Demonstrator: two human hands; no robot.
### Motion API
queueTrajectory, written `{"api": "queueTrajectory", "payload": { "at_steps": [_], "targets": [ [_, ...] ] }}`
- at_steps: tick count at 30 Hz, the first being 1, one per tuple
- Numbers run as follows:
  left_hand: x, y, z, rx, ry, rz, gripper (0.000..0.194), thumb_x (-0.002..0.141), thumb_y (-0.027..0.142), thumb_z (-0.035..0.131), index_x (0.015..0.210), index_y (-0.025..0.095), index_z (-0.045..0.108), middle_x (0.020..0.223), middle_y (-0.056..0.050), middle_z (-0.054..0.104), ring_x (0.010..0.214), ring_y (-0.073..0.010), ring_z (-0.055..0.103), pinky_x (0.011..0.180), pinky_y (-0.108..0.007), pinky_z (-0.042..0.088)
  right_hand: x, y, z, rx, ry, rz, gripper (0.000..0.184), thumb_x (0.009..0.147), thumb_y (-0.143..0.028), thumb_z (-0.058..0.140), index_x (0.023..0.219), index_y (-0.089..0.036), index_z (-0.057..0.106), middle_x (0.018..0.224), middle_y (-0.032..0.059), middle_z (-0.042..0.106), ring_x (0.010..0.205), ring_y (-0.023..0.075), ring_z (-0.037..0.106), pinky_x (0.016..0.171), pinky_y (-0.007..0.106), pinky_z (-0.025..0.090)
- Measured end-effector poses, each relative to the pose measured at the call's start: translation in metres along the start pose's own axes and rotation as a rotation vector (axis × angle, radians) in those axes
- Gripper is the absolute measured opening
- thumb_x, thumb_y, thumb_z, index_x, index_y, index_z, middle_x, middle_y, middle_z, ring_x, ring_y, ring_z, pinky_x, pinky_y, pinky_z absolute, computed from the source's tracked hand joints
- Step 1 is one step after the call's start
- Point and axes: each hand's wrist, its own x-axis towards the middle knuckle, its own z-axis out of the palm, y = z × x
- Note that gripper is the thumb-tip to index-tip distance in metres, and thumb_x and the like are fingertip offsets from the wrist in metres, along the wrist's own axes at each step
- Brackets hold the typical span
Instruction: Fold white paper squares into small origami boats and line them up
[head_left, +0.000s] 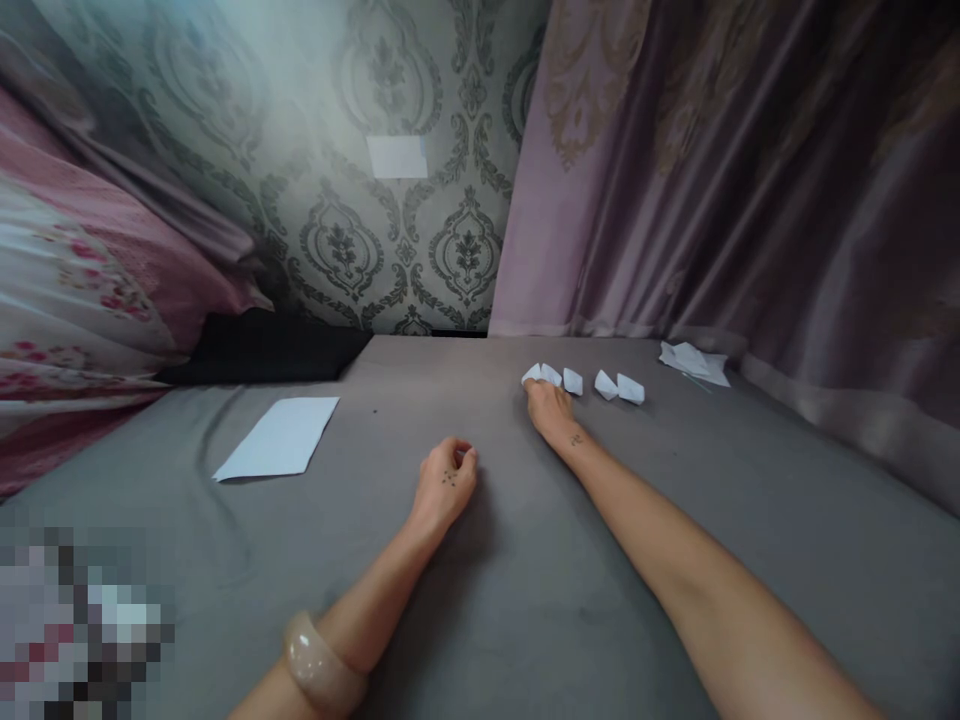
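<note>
Hands: the left hand [448, 480] lies curled and empty on the grey cloth; the right hand [547, 412] rests well apart from it, fingertips at the row's near end, whether gripping I cannot tell.
Things: five small folded paper pieces [606, 385] sit in a loose row just beyond the right hand; a flat white paper sheet [277, 438] lies unfolded, left of the left hand.
Progress: the row looks finished so far, with the flat sheet seemingly still unworked.
Rest: a heap of white paper scraps [694, 362] lies by a mauve curtain [712, 180], beneath damask wallpaper [465, 250]; a translucent bangle [322, 660] circles the left forearm.
</note>
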Motion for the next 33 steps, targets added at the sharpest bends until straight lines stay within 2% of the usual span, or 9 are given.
{"api": "queueTrajectory", "payload": {
  "at_steps": [9,17,28,33],
  "targets": [
    [0.003,-0.004,0.003,0.009,0.000,0.011,0.029,0.085,0.031,0.046,0.098,0.013,0.064,0.076,-0.008,0.067,0.062,-0.0151,0.059,0.058,-0.024,0.042,0.004,-0.004,0.004,-0.046,0.025,-0.030,0.035,0.096,-0.018,0.029,0.123,-0.016,0.052,0.110,0.0159,0.062,0.100,0.0256,0.062,0.080,0.034,0.045],
    [-0.001,0.002,-0.001,0.005,-0.016,0.003,0.030,0.086,0.030,0.044,0.099,0.013,0.064,0.076,-0.009,0.067,0.059,-0.0144,0.058,0.055,-0.023,0.041,0.005,-0.009,0.001,-0.092,0.024,-0.077,0.036,0.093,-0.008,0.030,0.110,-0.012,0.060,0.109,0.0187,0.063,0.099,0.0243,0.063,0.080,0.032,0.045],
    [-0.001,0.003,-0.001,0.009,-0.010,0.008,0.030,0.086,0.031,0.044,0.099,0.013,0.064,0.077,-0.009,0.068,0.062,-0.0155,0.060,0.057,-0.024,0.044,0.004,-0.005,-0.004,-0.093,-0.011,-0.057,0.037,0.092,-0.009,0.030,0.117,-0.013,0.057,0.110,0.0183,0.062,0.102,0.0255,0.062,0.082,0.035,0.045],
    [0.001,0.002,-0.001,0.018,-0.012,0.004,0.030,0.086,0.031,0.045,0.100,0.013,0.064,0.078,-0.010,0.068,0.064,-0.0161,0.061,0.057,-0.024,0.045,-0.010,-0.009,-0.011,-0.053,-0.002,-0.032,0.038,0.095,-0.017,0.029,0.127,-0.013,0.049,0.110,0.0193,0.063,0.103,0.0276,0.061,0.083,0.037,0.044]
  ]
}}
